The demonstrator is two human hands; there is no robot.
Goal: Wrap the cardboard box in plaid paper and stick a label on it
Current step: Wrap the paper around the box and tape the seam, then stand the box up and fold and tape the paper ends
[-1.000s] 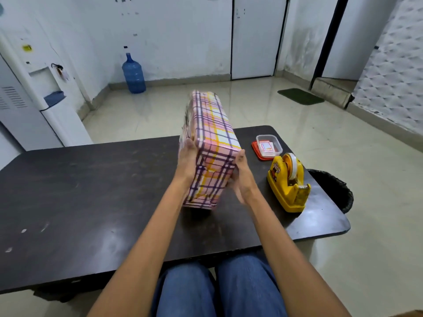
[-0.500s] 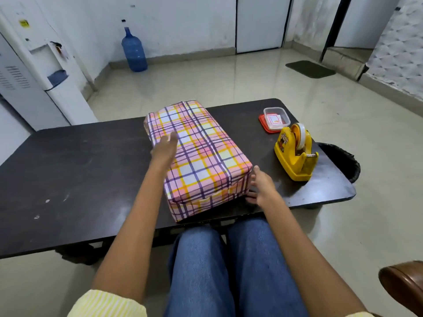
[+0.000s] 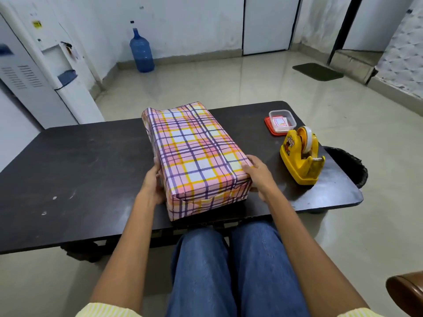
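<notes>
Plaid paper in pink, yellow and purple covers the wrapped box (image 3: 194,154), and our fingers (image 3: 248,164) hold it from both sides. The right hand (image 3: 259,176) curls over its near right top edge, and the left hand (image 3: 151,185) clasps its near left side. The box lies flat on the dark counter (image 3: 91,168), its near end at the front edge. To the right stands a yellow tape dispenser (image 3: 299,161), and beyond that a small clear tub (image 3: 282,122) on a red lid.

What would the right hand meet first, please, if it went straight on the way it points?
The plaid-wrapped rectangular box: the right hand touches its near right edge, pointing across its top, as far as depth shows.
</notes>
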